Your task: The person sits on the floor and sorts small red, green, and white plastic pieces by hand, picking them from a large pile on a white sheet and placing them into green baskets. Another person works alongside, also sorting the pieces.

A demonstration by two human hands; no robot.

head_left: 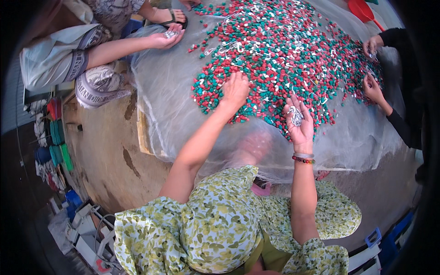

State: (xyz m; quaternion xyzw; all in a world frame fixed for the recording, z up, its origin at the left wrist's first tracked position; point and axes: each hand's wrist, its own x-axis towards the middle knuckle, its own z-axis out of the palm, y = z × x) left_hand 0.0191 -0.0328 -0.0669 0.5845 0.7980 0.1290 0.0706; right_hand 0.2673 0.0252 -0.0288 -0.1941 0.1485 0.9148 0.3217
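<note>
A wide heap of small red and green pieces (275, 59) is spread over a translucent plastic sheet, with white looped pieces shaped like safety pins (238, 46) scattered among them. My left hand (235, 91) reaches into the heap's near left part, knuckles up and fingers drawn together; whatever is under the fingertips is hidden. Palm up at the near edge of the heap, my right hand (300, 126) cradles a small cluster of silvery-white looped pieces (295, 116), its fingers partly curled around them. A bracelet of dark and red beads (303, 160) circles the right wrist.
The plastic sheet (169, 105) covers a low surface. At the left, another person's hand (170, 38) holds silvery pieces; at the right, a dark-sleeved person's hands (373, 87) work at the heap. A red scoop-like container (362, 10) lies at the far right.
</note>
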